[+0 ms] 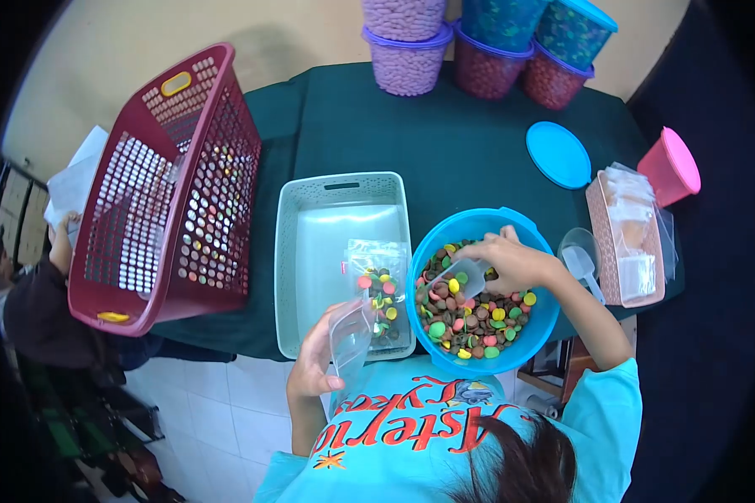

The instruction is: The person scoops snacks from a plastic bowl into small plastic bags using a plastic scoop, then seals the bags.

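our left hand (314,356) is half curled around a clear bag (350,337), thumb on the near side and fingers mostly hidden behind it. the bag looks empty, and we cannot tell how wide its mouth stands. our right hand (516,261) is closed around the handle end of a clear scoop (468,278), fingers bent over it, with the scoop's blade down among the small round pieces (478,323). these brown, green, yellow and pink pieces lie loose in the blue bowl (549,323), just right of the pale green tray (310,251). how much the scoop carries is hard to tell.

to scoop well, we do best to slide the blade in low and level, then tip it back before lifting, so nothing rolls off the lip. a moderate load seems wiser than a heaped one, since the bag looks narrow. we want its mouth spread wide and near the bowl's rim, so strays drop back inside. a slow tilt should suit these pieces, which probably roll and bunch up. the filled packet (384,306) in the tray gives us a handy measure for an even fill.
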`<action>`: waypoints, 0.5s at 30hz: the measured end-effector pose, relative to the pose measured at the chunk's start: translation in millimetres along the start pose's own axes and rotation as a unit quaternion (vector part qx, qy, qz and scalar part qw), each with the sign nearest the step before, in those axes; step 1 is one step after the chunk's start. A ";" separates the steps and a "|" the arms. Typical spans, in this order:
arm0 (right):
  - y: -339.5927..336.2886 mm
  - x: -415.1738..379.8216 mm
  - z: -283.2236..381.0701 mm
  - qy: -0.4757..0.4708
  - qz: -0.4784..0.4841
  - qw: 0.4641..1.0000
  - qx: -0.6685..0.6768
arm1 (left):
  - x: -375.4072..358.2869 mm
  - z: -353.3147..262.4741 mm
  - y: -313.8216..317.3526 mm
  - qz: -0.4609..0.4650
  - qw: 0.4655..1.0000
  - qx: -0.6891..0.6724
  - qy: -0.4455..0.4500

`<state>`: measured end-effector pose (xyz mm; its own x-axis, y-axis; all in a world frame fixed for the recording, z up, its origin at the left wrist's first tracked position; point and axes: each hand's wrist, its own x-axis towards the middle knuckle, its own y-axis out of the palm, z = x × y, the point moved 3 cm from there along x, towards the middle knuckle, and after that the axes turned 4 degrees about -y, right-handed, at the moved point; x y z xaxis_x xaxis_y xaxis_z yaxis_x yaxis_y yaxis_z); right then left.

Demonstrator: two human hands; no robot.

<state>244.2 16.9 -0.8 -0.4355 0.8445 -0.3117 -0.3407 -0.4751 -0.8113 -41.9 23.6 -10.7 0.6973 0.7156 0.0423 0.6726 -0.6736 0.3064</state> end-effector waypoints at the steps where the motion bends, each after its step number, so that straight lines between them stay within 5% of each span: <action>1: 0.9 2.5 -0.9 -0.004 0.041 0.999 0.010 | -3.8 2.0 0.6 -0.009 1.000 0.007 0.004; 8: 0.2 13.8 1.1 -0.073 0.122 0.989 0.037 | -25.8 11.4 9.3 -0.116 0.989 0.086 0.005; 15: 5.3 21.8 -2.2 -0.136 0.141 0.980 0.026 | -22.9 7.5 26.1 -0.124 0.981 0.142 0.039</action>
<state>234.8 33.3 -13.0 -0.7219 0.5836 -0.3718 -0.2125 -0.6983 -0.6835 -38.4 -11.7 -10.7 0.4893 0.8688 0.0765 0.8691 -0.4930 0.0400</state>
